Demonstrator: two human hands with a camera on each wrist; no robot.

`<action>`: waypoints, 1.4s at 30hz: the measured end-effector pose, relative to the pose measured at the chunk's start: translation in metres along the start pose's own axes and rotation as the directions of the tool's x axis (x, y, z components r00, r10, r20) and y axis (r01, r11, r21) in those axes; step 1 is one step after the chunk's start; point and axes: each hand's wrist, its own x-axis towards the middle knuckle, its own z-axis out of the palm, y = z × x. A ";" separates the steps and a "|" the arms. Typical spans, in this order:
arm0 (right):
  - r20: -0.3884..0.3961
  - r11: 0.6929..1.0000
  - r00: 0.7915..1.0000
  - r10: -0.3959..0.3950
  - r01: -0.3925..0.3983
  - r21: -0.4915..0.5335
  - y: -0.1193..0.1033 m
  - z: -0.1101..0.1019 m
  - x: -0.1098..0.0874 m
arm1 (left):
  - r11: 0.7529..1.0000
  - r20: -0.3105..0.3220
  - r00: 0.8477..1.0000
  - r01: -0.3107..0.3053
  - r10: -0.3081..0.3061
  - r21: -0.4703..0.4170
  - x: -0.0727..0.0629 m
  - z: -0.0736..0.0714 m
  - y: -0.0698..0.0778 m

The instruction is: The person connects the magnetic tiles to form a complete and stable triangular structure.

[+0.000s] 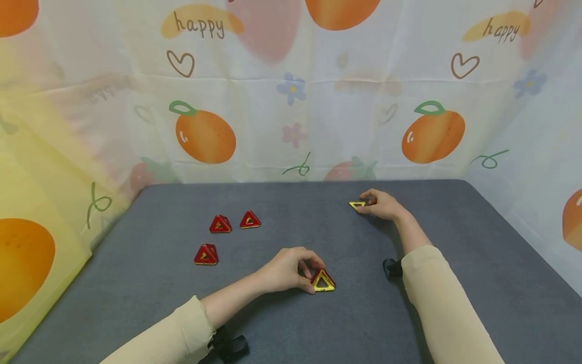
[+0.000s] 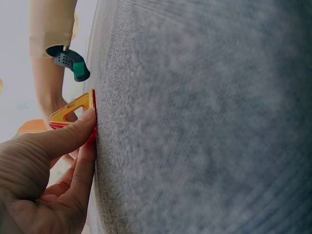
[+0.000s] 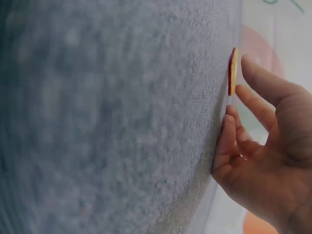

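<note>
My left hand (image 1: 291, 270) grips a small pyramid of triangular magnetic tiles (image 1: 325, 282) at the front middle of the table, thumb and fingers on its left side. Its near face is yellow, with red beside it; the left wrist view shows the yellow frame (image 2: 73, 109) standing up from the surface. Far back on the right, my right hand (image 1: 383, 205) reaches to a flat yellow triangular magnetic tile (image 1: 356, 204). In the right wrist view this tile (image 3: 233, 73) shows edge-on with a red side, thumb and index finger spread around it, the thumb slightly off it.
Three red tile pyramids stand on the left of the grey table (image 1: 150, 273): one in front (image 1: 206, 254), one behind it (image 1: 220, 224), and one farther right (image 1: 250, 220). A fruit-print curtain (image 1: 259, 101) hangs behind the table. Black wrist devices (image 1: 233, 349) sit under both sleeves.
</note>
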 end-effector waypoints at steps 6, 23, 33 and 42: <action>-0.020 1.000 1.000 -0.010 0.010 -0.021 -0.001 0.001 0.000 | 1.000 0.001 1.000 0.007 -0.007 0.001 0.000 0.000 0.001; -0.114 0.998 0.992 0.050 -0.053 -0.024 -0.006 0.000 0.003 | 1.000 0.001 1.000 0.028 -0.028 0.007 -0.001 -0.002 0.001; -0.062 0.995 0.997 -0.043 0.048 0.085 -0.009 -0.006 0.004 | 1.000 0.002 1.000 0.028 -0.028 0.011 -0.001 -0.001 0.001; 0.027 0.959 0.974 -0.227 0.219 0.178 -0.019 -0.015 -0.016 | 0.999 0.003 0.999 0.040 -0.040 0.014 -0.001 -0.001 0.001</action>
